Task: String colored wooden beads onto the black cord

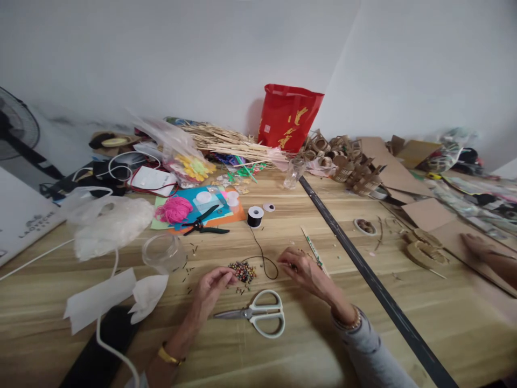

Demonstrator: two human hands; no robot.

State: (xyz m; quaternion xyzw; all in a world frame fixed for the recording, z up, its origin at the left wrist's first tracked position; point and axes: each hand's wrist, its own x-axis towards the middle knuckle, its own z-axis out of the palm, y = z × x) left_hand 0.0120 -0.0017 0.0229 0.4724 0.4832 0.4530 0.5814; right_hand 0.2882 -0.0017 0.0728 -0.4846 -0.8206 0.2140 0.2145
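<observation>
My left hand [214, 286] is at the left edge of a pile of small multicoloured beads [244, 272], thumb and fingertips pinched together; what is between them is too small to tell. To the right of the pile my right hand [304, 271] is curled closed, with something small and dark at its fingertips that I cannot make out. A thin black cord [262, 253] runs from a spool [255, 216] and loops on the table between the hands. Scissors with white handles [258, 313] lie just below the beads. A narrow strip with green marks [313, 247] lies beyond my right hand.
Pliers [205, 222], pink yarn [174, 209] and a clear jar [163, 253] stand left. A black strip [347, 242] crosses the table. Behind are a red bag [288, 118] and thin sticks [226, 141]. Another person's hand [479, 247] rests at right near cardboard [428, 218].
</observation>
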